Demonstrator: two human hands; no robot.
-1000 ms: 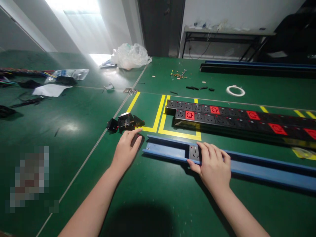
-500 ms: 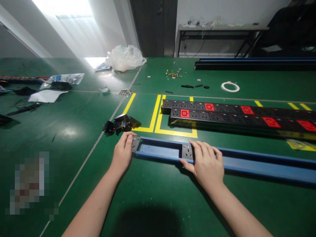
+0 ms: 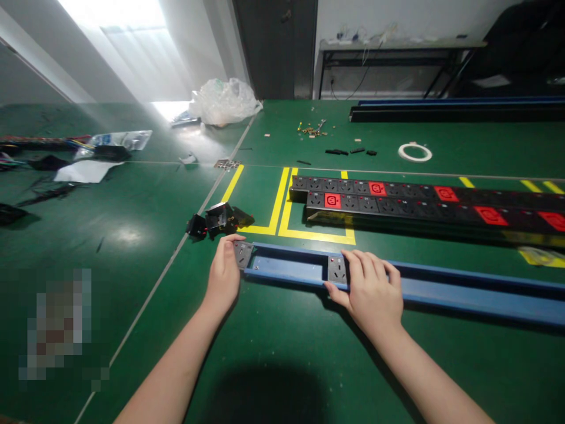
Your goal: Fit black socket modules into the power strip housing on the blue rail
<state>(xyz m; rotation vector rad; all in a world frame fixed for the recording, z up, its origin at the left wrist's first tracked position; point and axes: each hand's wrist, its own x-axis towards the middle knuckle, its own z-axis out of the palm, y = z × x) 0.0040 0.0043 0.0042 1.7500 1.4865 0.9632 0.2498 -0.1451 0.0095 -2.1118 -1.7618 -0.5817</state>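
**Left hand brings a socket module to the rail's open end**

The left hand (image 3: 223, 272) grips a grey socket module (image 3: 243, 254) between thumb and fingers, pressing it against the near end of the blue rail (image 3: 441, 288). A second ago this hand lay flat on the surface (image 3: 273, 347) short of the rail, beside the loose black parts (image 3: 216, 219); half a second ago it had already reached the rail end with the module, and since then it has barely shifted. Those black parts now lie just beyond its fingertips, apart from it.

The right hand (image 3: 369, 290) rests over the rail further along, fingers spread loosely across the top and thumb on the near edge, holding nothing closed in its grasp. A second socket module (image 3: 338, 268) sits inside the rail, touching this hand's index finger on its left side. The right hand's place on the rail is unchanged across the three moments.

Beyond both hands, two black power strips (image 3: 419, 206) with red inserts lie side by side, partly inside yellow tape lines (image 3: 282, 203). Far beyond the left hand sits a crumpled plastic bag (image 3: 224, 101).
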